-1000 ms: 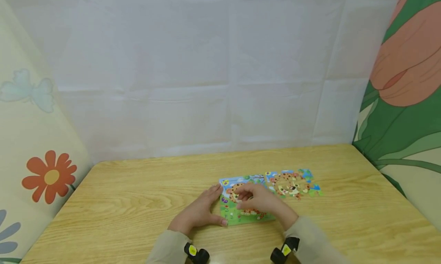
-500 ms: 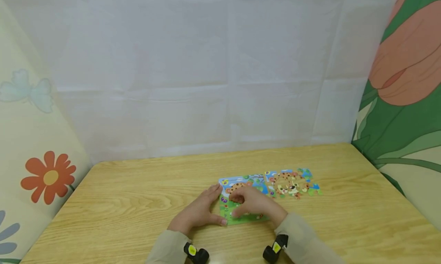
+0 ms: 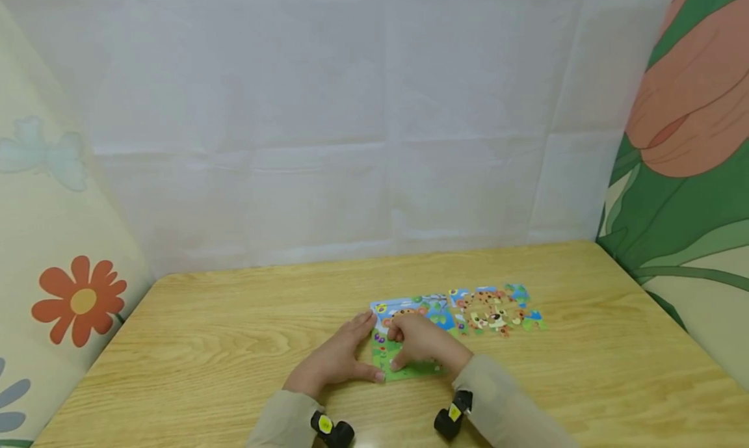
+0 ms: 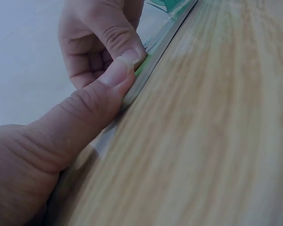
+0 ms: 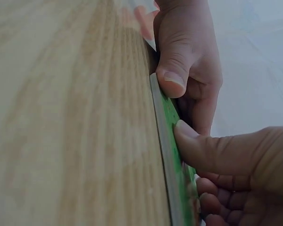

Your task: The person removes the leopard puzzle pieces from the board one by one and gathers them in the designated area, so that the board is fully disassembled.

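A picture puzzle board (image 3: pixel 380 363), green below with blue sky and a spotted animal above, lies on the wooden table. My left hand (image 3: pixel 336 360) rests along its left edge, fingers close together at the side and thumb spread to the near corner. Over the board's middle is my right hand (image 3: pixel 424 341), its fingers curled and its thumb (image 5: pixel 200 148) against the green surface, as the right wrist view shows. The right hand covers part of the picture; I cannot tell whether it pinches a puzzle piece. In the left wrist view the left thumb (image 4: pixel 85 106) presses at the board's edge.
Touching the board's right side in the head view are puzzle pieces (image 3: pixel 494 311) that form an animal's face, with several looser pieces (image 3: pixel 532 321) at their right. A white cloth (image 3: pixel 263 123) hangs behind the wooden table (image 3: pixel 234 331), between flower-printed panels.
My right hand has moved left and slightly nearer over the board, its fingers curling down onto it, and now covers more of the animal's face. The left hand has stayed in place.
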`<state>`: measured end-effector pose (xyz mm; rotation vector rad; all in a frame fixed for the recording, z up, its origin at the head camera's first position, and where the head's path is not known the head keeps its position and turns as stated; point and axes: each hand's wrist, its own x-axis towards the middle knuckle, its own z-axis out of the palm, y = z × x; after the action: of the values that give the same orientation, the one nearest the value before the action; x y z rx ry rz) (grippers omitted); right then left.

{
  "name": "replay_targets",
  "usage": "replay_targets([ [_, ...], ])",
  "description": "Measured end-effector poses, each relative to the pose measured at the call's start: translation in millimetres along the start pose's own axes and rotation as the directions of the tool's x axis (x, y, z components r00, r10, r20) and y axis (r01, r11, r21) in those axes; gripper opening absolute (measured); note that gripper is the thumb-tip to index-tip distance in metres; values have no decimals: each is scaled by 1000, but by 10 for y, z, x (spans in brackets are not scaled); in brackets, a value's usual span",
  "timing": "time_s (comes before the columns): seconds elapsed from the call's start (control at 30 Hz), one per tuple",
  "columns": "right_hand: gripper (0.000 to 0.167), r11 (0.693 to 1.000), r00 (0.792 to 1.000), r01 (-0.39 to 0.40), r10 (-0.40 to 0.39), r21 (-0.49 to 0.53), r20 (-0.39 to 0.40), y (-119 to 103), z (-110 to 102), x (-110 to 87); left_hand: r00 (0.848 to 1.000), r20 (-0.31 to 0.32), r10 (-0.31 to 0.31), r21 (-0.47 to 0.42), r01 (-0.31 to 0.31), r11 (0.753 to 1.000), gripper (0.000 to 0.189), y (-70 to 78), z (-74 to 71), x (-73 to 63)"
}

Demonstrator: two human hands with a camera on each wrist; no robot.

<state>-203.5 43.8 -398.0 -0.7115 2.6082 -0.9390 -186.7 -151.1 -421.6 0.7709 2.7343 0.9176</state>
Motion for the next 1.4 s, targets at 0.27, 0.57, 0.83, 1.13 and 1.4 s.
replay_targets([
  [0.27, 35, 991, 999, -47, 50, -126, 21, -84, -19, 63, 1000, -1, -3, 2, 3, 1000, 104, -2, -11, -6],
  [0.57, 38, 993, 997, -78, 79, -90, 11, -100, -9, 51, 1000, -1, -8, 1, 8, 1000, 104, 16, -30, 0],
  [0.83, 41, 997, 997, -73, 73, 15, -9, -74, 6, -3, 1000, 8, -23, 6, 23, 1000, 104, 14, -27, 4],
  [1.13, 43, 996, 997, 16, -9, 83, -83, -34, 68, -75, 1000, 4, -7, 9, 7, 1000, 103, 5, -10, -7],
  [1.4, 36, 980, 988, 33, -3, 196, -154, 37, 132, -112, 1000, 5, -5, 6, 5, 1000, 103, 11, -6, -3],
])
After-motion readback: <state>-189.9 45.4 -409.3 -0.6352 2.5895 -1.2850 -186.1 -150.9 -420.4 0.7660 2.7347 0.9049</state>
